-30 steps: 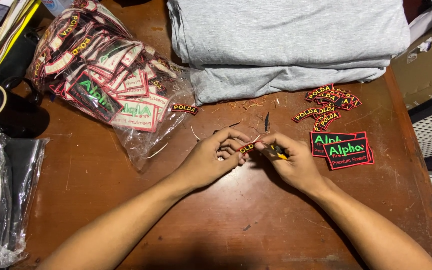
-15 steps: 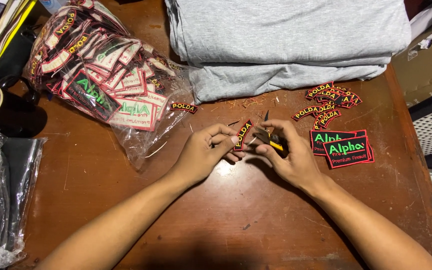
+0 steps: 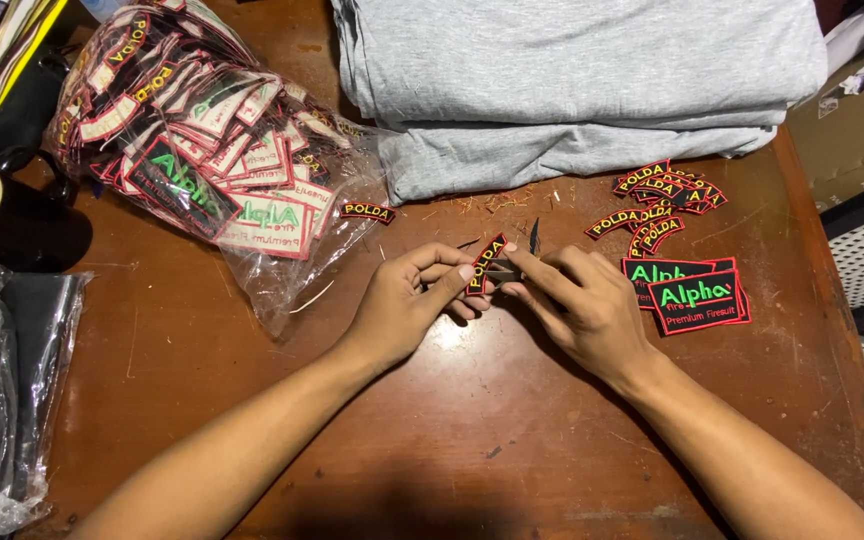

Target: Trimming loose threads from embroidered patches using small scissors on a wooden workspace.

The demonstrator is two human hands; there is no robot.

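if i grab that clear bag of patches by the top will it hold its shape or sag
The clear plastic bag looks thin and crinkled, so it would probably sag and slump around its load. It bulges with many stacked patches, so it is likely fairly heavy for its size. Its mouth seems open toward the hands, so patches may spill out.

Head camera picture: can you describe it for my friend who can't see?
Two bare hands meet over a brown wooden table: the left hand pinches a small curved patch, and the right hand holds a small dark tool against it. Nearby lie patch piles, a bag of patches and folded grey cloth.
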